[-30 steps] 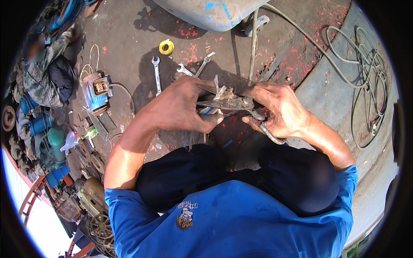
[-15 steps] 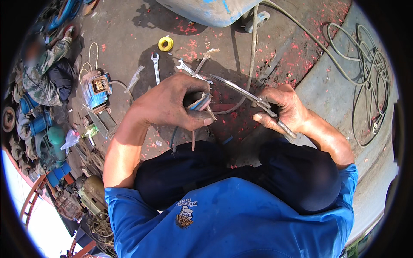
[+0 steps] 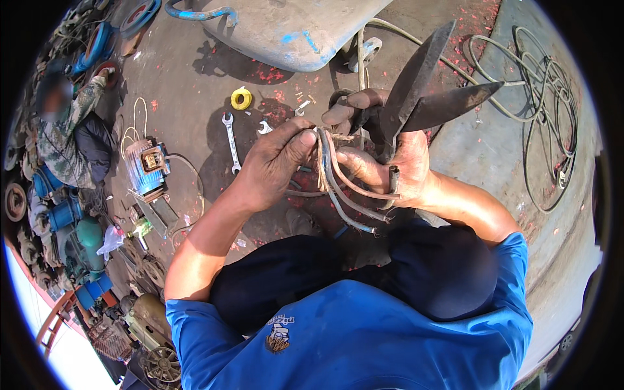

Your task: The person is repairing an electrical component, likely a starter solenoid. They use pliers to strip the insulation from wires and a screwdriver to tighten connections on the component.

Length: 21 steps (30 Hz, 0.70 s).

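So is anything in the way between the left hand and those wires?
Nothing visible: the left hand pinches the wires near their top. The shears in the right hand point away, toward the upper right.

A camouflage-clad person appeared at left, while a yellow tape roll lay near a wrench.

And it's blue all the way across the top: a bright shirt, softly creased, with short, loose sleeves that leave the forearms bare. There on the left chest, a small print, pale lettering beside a brown, spiky figure, upside down from up here. Then dark navy trousers, plain, and two ungloved hands, fingers smudged with grime!
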### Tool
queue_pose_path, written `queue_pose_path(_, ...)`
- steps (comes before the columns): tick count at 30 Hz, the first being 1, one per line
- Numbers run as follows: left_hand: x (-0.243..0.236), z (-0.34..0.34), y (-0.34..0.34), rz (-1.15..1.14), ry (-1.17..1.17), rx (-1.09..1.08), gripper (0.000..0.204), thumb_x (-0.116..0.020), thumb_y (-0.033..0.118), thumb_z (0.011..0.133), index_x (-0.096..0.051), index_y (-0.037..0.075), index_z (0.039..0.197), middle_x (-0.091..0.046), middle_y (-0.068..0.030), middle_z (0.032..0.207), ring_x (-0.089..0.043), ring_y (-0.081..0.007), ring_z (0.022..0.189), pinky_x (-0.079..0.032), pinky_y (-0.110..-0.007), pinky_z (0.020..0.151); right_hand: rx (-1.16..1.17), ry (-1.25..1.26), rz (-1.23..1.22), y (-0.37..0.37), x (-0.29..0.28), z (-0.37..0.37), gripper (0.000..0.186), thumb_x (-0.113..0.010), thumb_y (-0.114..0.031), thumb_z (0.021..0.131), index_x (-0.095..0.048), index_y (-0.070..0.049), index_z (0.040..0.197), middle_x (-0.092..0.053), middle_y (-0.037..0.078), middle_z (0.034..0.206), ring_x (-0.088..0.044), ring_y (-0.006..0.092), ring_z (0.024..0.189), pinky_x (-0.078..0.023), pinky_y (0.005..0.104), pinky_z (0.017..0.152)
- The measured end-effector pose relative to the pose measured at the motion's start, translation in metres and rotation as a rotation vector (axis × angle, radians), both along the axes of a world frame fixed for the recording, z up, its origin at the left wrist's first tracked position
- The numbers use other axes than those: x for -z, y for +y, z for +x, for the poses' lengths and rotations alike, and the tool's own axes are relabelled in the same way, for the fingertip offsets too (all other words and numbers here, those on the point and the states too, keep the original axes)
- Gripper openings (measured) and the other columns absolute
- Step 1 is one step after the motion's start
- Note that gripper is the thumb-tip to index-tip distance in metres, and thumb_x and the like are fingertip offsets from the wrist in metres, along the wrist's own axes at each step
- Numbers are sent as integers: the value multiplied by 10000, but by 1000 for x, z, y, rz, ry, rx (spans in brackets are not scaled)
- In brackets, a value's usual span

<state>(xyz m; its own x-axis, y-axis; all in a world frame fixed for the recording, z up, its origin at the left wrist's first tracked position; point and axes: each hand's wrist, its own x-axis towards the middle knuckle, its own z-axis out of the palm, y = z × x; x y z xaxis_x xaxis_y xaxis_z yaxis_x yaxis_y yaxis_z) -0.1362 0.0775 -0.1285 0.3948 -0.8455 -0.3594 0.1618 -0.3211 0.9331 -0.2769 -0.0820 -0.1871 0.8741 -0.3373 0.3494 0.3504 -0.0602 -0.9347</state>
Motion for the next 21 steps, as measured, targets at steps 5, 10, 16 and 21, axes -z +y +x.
queue_pose_path(5,5,8,5,96,-190,208,362,-532,343,1044,-608,13,1172,-627,-59,902,-572,-121,890,-488,-313,819,80,98,41,0,-6,-7,505,-705,53,867,-449,21,1302,-644,135,1094,-646,167,982,-539,317,851)
queue_pose_path(10,0,-5,-5,-89,-619,194,408,-659,262,948,-571,19,1265,-637,-143,1045,-641,-283,938,-499,-376,850,193,119,-13,-6,-18,-4,451,-749,15,845,-518,-1,1232,-648,50,935,-628,116,857,-517,280,756)
queue_pose_path(16,-6,-11,-10,-157,-790,33,308,-712,281,896,-663,-1,1009,-657,-129,890,-655,-300,763,-510,-379,696,66,164,222,2,-27,9,386,-741,-41,820,-503,-23,1123,-614,94,880,-587,133,805,-508,330,720)
queue_pose_path(21,-13,-12,-25,41,198,-502,291,-632,242,990,-673,-36,914,-685,-99,810,-655,-160,671,-559,-279,632,90,226,203,1,-5,12,404,-740,-47,796,-516,-22,1131,-592,48,866,-556,109,750,-494,305,670)
